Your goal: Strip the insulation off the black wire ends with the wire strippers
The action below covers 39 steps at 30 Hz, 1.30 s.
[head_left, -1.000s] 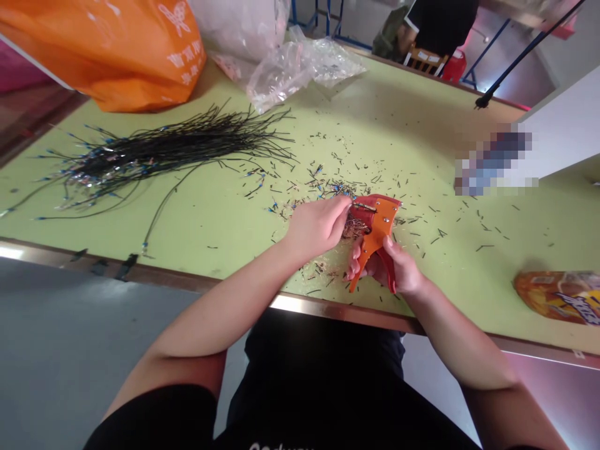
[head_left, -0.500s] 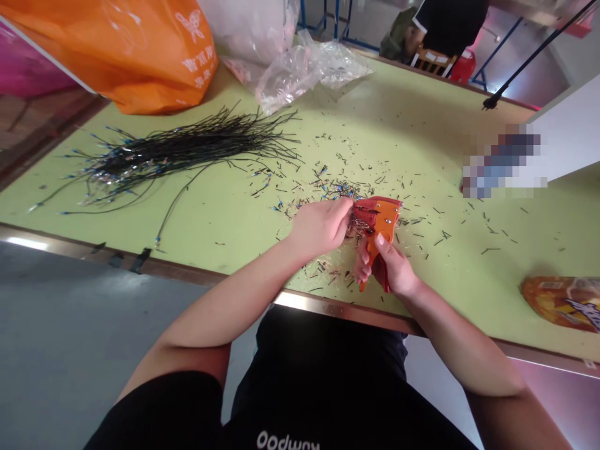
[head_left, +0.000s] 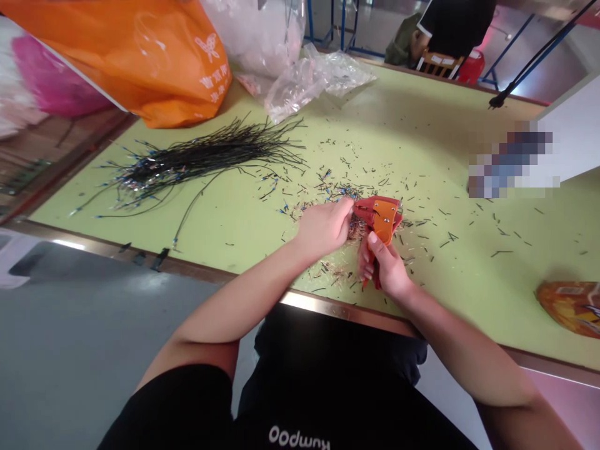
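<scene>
My right hand point(head_left: 388, 265) is wrapped round the handles of a red and orange wire stripper point(head_left: 385, 215). At the tool's jaws, on their left side, my left hand point(head_left: 327, 226) is closed in a pinch; what its fingers hold is hidden. Beneath and around both hands lies a heap of wire scraps point(head_left: 344, 190), black, blue and copper coloured. To the left, a bundle of black wires point(head_left: 206, 153) with blue-tipped ends rests on the green tabletop point(head_left: 262, 234). One wire strays from it towards the front edge.
An orange bag point(head_left: 182, 69), a pink bag point(head_left: 60, 78) and clear plastic bags point(head_left: 319, 75) stand at the back left. A snack packet point(head_left: 569, 306) lies at the right, below a blurred-out object point(head_left: 510, 162). A person point(head_left: 457, 28) sits beyond the table.
The wire stripper's handles look closer together in my right hand, and its head has shifted slightly. My left hand stays at the jaws. The whole view has moved a little.
</scene>
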Motion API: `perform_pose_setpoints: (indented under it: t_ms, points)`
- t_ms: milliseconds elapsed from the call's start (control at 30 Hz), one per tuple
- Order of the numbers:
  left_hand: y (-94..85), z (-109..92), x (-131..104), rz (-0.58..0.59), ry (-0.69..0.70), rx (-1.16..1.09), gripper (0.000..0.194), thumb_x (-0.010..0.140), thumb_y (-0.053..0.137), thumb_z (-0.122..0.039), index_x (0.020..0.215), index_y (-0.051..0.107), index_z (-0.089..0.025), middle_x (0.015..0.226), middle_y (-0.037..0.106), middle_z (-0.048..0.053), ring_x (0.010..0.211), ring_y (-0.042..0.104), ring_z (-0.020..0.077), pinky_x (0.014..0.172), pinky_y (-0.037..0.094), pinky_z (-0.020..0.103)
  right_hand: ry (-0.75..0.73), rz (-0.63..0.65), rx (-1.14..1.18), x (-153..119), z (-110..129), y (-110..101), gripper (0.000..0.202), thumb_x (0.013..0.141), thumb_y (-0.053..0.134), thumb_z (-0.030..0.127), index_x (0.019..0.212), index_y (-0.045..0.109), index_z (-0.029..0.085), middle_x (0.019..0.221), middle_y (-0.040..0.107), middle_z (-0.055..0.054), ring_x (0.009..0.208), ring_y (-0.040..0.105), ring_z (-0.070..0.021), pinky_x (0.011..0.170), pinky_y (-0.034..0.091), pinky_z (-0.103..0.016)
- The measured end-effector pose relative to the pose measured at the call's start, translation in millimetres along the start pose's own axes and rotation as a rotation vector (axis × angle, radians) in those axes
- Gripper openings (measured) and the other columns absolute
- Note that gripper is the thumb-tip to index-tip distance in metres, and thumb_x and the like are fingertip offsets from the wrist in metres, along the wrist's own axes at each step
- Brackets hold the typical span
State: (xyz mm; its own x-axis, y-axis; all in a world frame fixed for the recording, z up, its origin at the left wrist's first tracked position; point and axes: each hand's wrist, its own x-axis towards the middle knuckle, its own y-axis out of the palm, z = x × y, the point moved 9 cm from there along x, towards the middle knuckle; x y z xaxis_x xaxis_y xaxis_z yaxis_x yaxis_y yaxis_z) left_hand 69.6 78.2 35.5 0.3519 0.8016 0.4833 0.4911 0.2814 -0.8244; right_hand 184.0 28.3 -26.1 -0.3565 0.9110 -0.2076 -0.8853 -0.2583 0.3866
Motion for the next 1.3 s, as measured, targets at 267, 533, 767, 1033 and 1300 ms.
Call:
perform_pose_setpoints:
  t_ms: [267,533,767,1033,1300]
  points:
    - [-3.6,24.6,8.8,-0.089,-0.034,-0.064,0.026,0.106,0.038,-0.022,0.1,0.063,-0.022,0.075,0.068,0.002,0.069,0.061,0.0184,0.06,0.037,0.034,-0.116,0.062,0.062,-11.7,16.9,4.8,0.051,0.091,0.07,0.07,0.073,0.061,0.023,0.056,0.048,0.004,0.046,0.045,-0.0135,0.047,0.045,-0.029]
    - [-57.0,142.7,-4.8,-0.544,-0.443,-0.059,0.064,0.112,0.003,-0.065,0.097,0.047,-0.021,0.089,0.061,-0.001,0.085,0.057,0.0097,0.072,0.041,0.031,-0.584,-0.213,0.051,-35.9,106.6,-42.6,0.033,0.094,0.065,0.061,0.086,0.064,0.029,0.075,0.054,-0.002,0.075,0.061,-0.0227,0.082,0.061,-0.046]
    - [-17.1,66.3,5.4,-0.249,-0.222,-0.114,0.045,0.114,0.034,-0.046,0.111,0.069,-0.019,0.084,0.076,0.005,0.064,0.062,0.0144,0.065,0.043,0.029,-0.269,-0.128,-0.012,-1.1,41.8,-33.0,0.032,0.091,0.074,0.054,0.105,0.068,0.025,0.107,0.072,-0.006,0.094,0.073,-0.0248,0.089,0.062,-0.045]
    - [-14.2,29.7,7.3,-0.136,-0.122,-0.014,0.038,0.111,0.041,-0.036,0.12,0.074,-0.018,0.08,0.079,0.006,0.07,0.071,0.0184,0.065,0.045,0.029,-0.561,-0.183,-0.8,-10.4,67.3,-32.5,0.029,0.097,0.067,0.026,0.126,0.07,0.026,0.124,0.072,-0.012,0.117,0.066,-0.0311,0.106,0.053,-0.054]
    - [2.5,13.9,5.6,-0.002,-0.071,-0.008,0.041,0.111,0.038,-0.036,0.122,0.074,-0.02,0.098,0.083,0.009,0.084,0.078,0.0216,0.069,0.052,0.031,-0.755,-0.281,-1.085,-16.8,90.8,-48.1,0.05,0.099,0.063,0.026,0.149,0.061,0.031,0.152,0.06,-0.012,0.151,0.048,-0.0398,0.123,0.042,-0.067]
